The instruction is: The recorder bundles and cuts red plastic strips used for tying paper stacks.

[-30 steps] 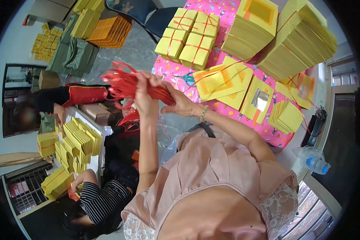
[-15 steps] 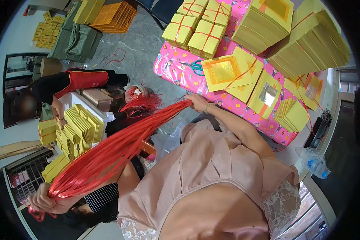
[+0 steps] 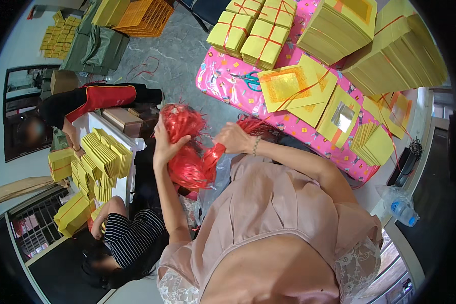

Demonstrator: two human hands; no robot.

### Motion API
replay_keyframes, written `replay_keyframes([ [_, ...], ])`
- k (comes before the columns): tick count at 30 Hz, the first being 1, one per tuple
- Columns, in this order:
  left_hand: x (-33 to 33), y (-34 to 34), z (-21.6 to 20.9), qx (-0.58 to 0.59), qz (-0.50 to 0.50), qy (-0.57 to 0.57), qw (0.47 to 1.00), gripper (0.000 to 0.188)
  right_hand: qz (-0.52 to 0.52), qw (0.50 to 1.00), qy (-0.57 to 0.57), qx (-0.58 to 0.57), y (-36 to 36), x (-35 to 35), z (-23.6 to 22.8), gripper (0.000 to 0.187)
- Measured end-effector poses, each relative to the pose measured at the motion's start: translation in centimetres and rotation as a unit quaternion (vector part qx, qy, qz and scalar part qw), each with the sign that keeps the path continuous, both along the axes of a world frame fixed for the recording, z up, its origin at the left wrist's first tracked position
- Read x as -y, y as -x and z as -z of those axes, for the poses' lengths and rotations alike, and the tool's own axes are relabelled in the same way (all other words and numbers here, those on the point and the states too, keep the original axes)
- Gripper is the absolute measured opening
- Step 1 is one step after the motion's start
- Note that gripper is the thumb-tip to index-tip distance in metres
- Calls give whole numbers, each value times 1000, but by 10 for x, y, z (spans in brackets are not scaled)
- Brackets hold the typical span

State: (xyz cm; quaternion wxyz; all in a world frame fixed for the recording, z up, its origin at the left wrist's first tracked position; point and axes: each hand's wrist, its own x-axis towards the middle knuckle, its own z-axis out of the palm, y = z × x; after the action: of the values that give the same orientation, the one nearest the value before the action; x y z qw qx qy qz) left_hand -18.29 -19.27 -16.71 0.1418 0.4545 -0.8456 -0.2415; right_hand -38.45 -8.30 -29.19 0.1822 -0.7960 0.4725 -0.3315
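My right hand [image 3: 234,138] is closed in a fist around a thick bundle of shiny red plastic ribbon [image 3: 190,169]. Part of the bundle hangs to the fist's left, and loose ends stick out behind the knuckles. My left hand [image 3: 167,146] is against the left side of the red mass, thumb spread away from the fingers. Some of its fingertips are hidden by the ribbon. Right of my hands, a pink patterned table [image 3: 223,93] bears teal-handled scissors [image 3: 248,80] and yellow paper sheets [image 3: 289,91] with a red ribbon across them.
Tied yellow paper blocks [image 3: 263,43] and tall stacks [image 3: 339,30] stand on the table's far side. To the left, a person in a red apron [image 3: 109,99] and another in a striped top [image 3: 134,238] are beside yellow bundles [image 3: 104,154]. A plastic bottle [image 3: 403,210] lies at right.
My left hand has come from the far lower left, where it gripped the stretched ribbon's end, back up beside my right hand. The ribbon now hangs bunched; my right fist has shifted slightly left.
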Motion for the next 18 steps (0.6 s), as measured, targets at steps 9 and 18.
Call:
replay_keyframes([
  [9,-7,53,85,181,42,-596,781,39,-76,997,23,-11,-51,-9,-9,9],
  [18,-36,87,74,-66,-4,-791,608,26,-157,983,-24,-90,-69,-33,-32,10],
])
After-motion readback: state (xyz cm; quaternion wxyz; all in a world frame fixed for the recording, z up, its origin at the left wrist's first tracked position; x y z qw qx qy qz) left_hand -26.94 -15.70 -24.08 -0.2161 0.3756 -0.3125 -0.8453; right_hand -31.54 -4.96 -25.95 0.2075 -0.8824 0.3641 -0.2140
